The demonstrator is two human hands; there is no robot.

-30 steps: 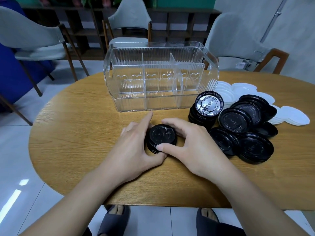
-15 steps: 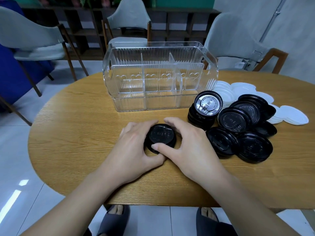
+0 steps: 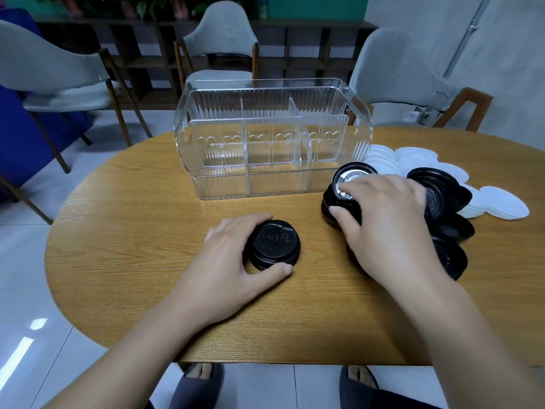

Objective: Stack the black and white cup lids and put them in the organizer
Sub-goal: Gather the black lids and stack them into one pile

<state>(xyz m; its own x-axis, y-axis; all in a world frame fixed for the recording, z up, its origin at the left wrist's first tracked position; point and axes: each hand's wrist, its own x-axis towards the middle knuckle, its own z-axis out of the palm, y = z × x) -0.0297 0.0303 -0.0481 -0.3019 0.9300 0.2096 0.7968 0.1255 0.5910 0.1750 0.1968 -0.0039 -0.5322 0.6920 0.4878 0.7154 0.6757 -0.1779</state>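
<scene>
A short stack of black lids (image 3: 272, 246) is held on the wooden table (image 3: 141, 237) by the left hand (image 3: 233, 258), whose fingers curve round its far side while the thumb presses against its near edge. To the right, a second stack of black lids (image 3: 339, 206) stands just in front of the right end of the organizer; its top lid (image 3: 346, 180) is tilted and catches the light. This second stack is gripped by the right hand (image 3: 386, 219), with the thumb set against its near side and the fingers laid over its top. Further loose black lids (image 3: 448, 196) are heaped beside and partly beneath that hand, and several are hidden by it. Behind and to the right of them, white lids (image 3: 498, 203) are spread on the table, some overlapping. The clear organizer (image 3: 271, 137) is placed at the far middle of the table; its compartments are separated by transparent dividers, and no lids are seen inside it. Grey chairs (image 3: 224, 33) are placed around the table, and a dark shelf unit (image 3: 309, 48) is seen behind them.
</scene>
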